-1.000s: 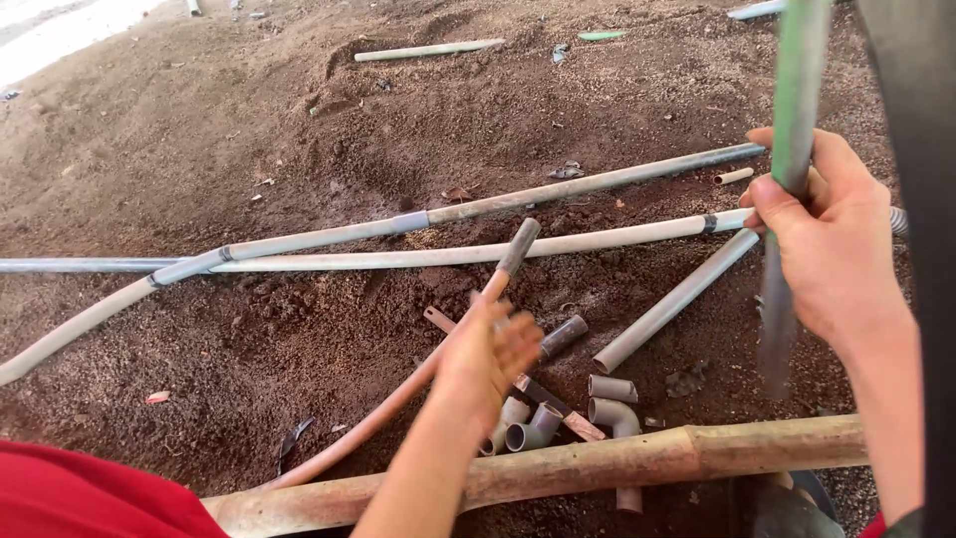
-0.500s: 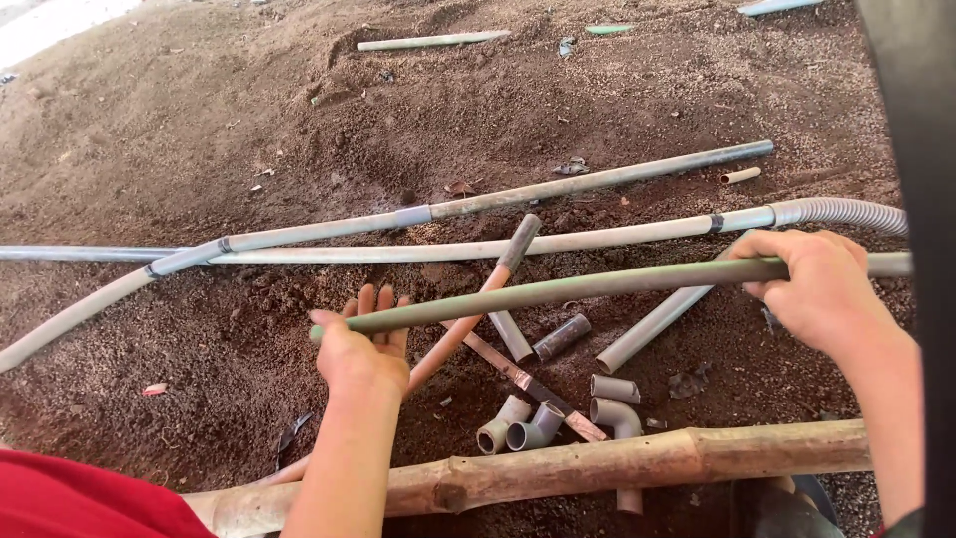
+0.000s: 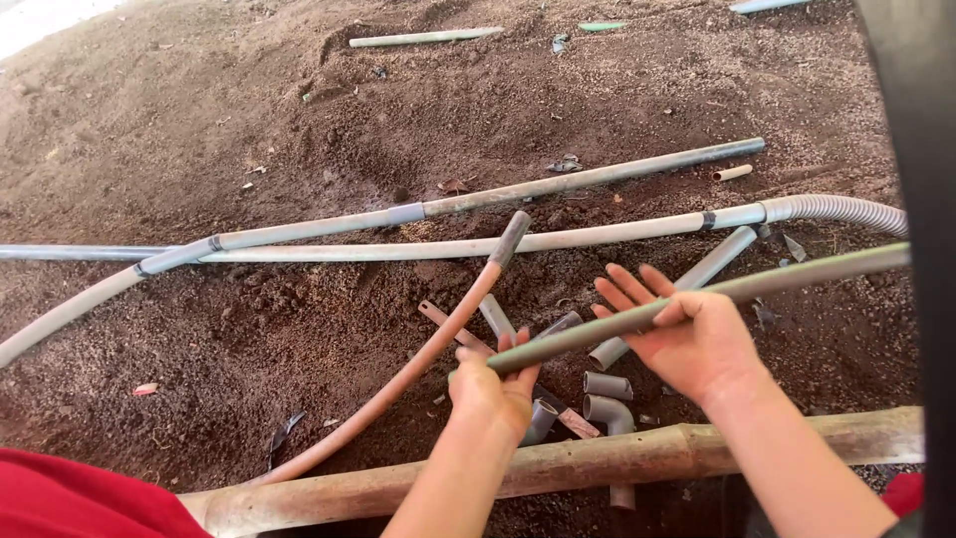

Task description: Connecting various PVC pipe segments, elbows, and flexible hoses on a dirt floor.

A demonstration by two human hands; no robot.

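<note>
Green pipe | gripped by left hand | across right hand fingers

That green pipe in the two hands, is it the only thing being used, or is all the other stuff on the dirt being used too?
In use:
green pipe
left hand, gripping its end
right hand, under its middle

Just lying about:
orange hose
grey elbow pieces
long grey pipes
bamboo pole
</note>
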